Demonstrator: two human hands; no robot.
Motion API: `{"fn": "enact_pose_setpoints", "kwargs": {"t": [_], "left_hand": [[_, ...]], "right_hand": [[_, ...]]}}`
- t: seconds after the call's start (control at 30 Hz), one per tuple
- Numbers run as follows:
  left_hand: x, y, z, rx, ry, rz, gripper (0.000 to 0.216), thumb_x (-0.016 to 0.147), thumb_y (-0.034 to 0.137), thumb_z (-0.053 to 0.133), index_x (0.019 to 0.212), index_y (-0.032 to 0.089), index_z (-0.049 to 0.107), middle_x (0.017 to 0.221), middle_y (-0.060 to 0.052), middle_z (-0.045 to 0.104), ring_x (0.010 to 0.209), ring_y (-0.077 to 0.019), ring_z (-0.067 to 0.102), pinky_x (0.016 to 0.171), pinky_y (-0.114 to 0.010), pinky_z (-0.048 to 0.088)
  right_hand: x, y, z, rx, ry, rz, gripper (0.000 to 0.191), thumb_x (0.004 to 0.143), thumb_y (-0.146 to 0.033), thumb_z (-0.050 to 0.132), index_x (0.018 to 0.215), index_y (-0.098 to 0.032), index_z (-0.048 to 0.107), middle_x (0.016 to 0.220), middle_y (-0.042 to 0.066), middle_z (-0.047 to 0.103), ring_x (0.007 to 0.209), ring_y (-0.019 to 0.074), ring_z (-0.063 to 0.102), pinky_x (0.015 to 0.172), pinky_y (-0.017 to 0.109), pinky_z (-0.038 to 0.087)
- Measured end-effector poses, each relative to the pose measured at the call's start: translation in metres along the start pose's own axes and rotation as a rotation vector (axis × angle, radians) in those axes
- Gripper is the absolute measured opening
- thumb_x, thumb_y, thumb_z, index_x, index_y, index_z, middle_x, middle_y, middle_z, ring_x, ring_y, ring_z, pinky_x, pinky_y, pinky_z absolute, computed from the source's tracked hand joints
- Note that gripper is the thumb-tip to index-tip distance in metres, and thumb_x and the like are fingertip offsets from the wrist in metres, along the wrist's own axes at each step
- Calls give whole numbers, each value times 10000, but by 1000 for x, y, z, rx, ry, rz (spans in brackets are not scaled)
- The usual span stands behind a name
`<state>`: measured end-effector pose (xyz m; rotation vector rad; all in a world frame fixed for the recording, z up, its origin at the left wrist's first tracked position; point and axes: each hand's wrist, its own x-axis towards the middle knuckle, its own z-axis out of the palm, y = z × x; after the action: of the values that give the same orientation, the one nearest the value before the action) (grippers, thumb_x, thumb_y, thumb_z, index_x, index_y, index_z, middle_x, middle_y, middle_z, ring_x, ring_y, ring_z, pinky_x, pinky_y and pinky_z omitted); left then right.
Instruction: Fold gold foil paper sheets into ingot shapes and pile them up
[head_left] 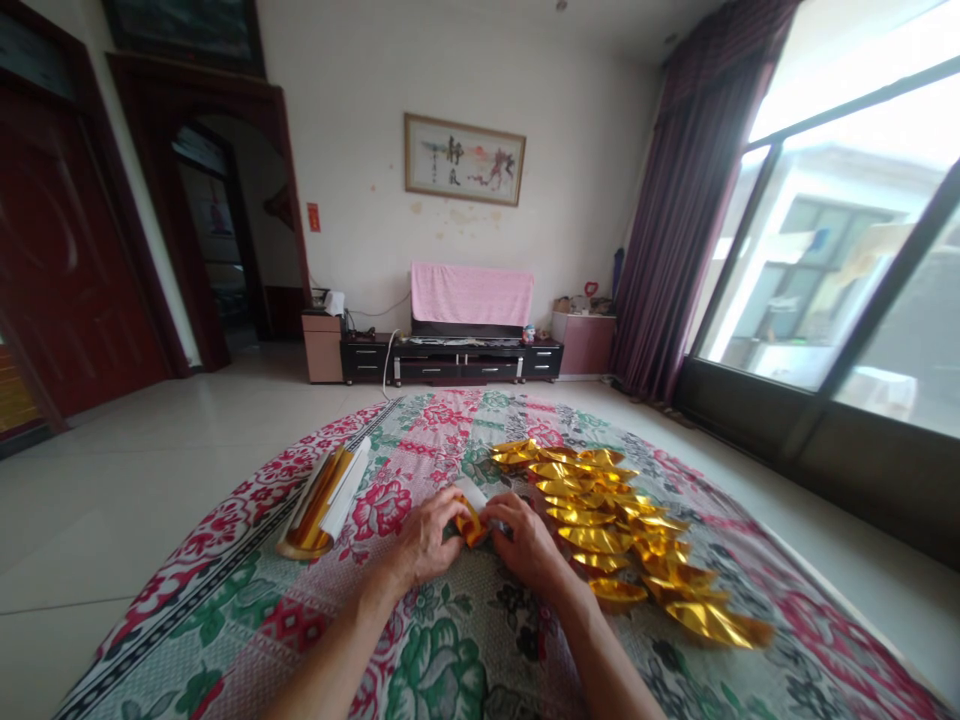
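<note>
Between my hands is a sheet of gold foil paper (471, 524), partly folded, with its white back showing at the top. My left hand (431, 535) pinches its left side, fingers curled. On the opposite edge, my right hand (523, 538) grips the same paper with thumb and fingers. Folded gold paper ingots (596, 540) lie in rows just right of my right hand. Farther left rests a curled stack of gold and white paper sheets (324, 505). My fingers hide part of the fold.
A flowered cloth (442, 665) covers the round table under my hands. Beyond it stand a low black TV cabinet (457, 368) and a screen draped with a pink towel (472, 292). A purple curtain (667, 220) and large window are on the right.
</note>
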<state>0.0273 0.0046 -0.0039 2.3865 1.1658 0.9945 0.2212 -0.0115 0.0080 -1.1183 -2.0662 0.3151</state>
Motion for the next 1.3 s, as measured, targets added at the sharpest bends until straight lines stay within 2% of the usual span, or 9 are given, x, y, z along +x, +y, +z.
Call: {"fn": "enact_pose_setpoints", "kwargs": {"t": [0.23,0.47,0.7,0.97,1.2,1.3], "left_hand": [[0,4,-1,-2,0,2,180,735,149,510,860,215,622,1200,-50,524,1128,-190,487,1007,-343,370],[1,-2,3,2,40,3,151,780,154,471,853,204,593,1188,-61,528,1110,-177,499,1002,-338,376],[1,0,1,-11,57,-7,130,800,163,457,845,196,574,1180,-64,530,1112,-169,496,997,-318,374],[0,2,1,-34,77,13,191,683,78,508,817,199,571,1170,-54,531,1106,-173,497,988,-305,378],[0,3,1,71,75,59,221,653,79,531,818,208,603,1233,-52,481,1179,-215,415,1034,-378,315],[1,7,0,104,80,92,231,660,77,528,831,212,604,1185,-46,504,1135,-213,433,1006,-374,336]], "right_hand": [[1,0,0,-2,11,-7,290,697,-40,472,852,-209,651,939,46,582,884,159,553,816,285,430],[-1,-3,0,-8,4,-16,334,587,-7,480,826,-197,615,973,47,553,916,169,535,839,298,418],[-2,-5,2,-20,24,-17,264,629,-61,548,844,-207,599,974,38,536,941,171,517,862,303,396],[-1,-4,9,-68,78,-21,190,702,-72,527,814,-209,597,904,28,560,883,165,518,812,286,393],[-2,-6,10,-82,97,-26,190,706,-64,502,802,-208,582,897,28,560,877,171,510,805,295,388],[-2,-7,10,-80,102,-19,198,705,-65,496,807,-212,579,900,26,560,880,171,507,808,297,385]]}}
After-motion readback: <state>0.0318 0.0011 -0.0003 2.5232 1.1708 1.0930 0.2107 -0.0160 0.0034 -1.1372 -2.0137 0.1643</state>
